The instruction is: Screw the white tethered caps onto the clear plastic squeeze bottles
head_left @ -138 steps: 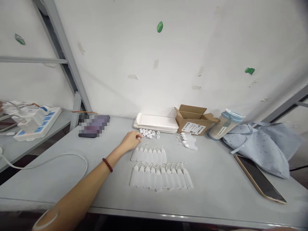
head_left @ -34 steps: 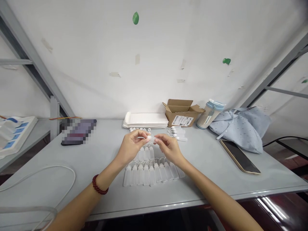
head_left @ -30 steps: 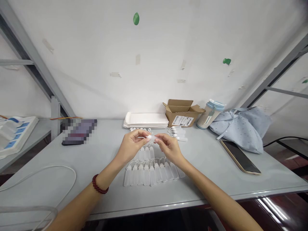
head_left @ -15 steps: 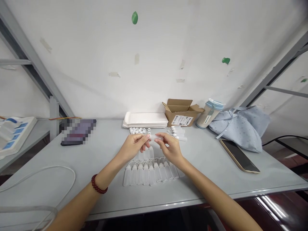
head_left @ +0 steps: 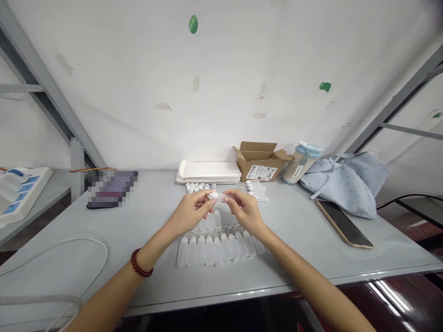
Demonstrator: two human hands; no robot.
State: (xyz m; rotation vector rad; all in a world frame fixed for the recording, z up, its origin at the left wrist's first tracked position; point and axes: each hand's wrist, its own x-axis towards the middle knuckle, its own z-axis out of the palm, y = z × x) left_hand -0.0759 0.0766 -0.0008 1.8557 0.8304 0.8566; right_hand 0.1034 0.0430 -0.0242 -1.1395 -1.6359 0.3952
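Above the middle of the table, both hands are closed on one small translucent plastic bottle [head_left: 220,197], held lying sideways. My left hand [head_left: 193,210] pinches its white cap [head_left: 212,195] at the left end. The bottle's body is gripped at the right end between the thumb and fingers of my right hand [head_left: 245,210]. Below the hands lies a row of similar capped bottles [head_left: 209,252] with thin white loops at their necks. More bottles [head_left: 207,224] lie behind that row, partly hidden by my hands. Several loose white caps [head_left: 197,187] sit just beyond my left hand.
At the back stand a stack of white trays [head_left: 207,171], an open cardboard box [head_left: 261,166] and a tumbler [head_left: 300,163]. A few bottles [head_left: 256,190] lie before the box. To the right are a blue cloth bag [head_left: 342,184] and a phone [head_left: 344,223]; a white cable [head_left: 104,251] curves at left.
My left fingers have shifted slightly at the bottle's cap end, and more of the white cap shows. The right hand keeps its hold; the bottles on the table look unmoved.
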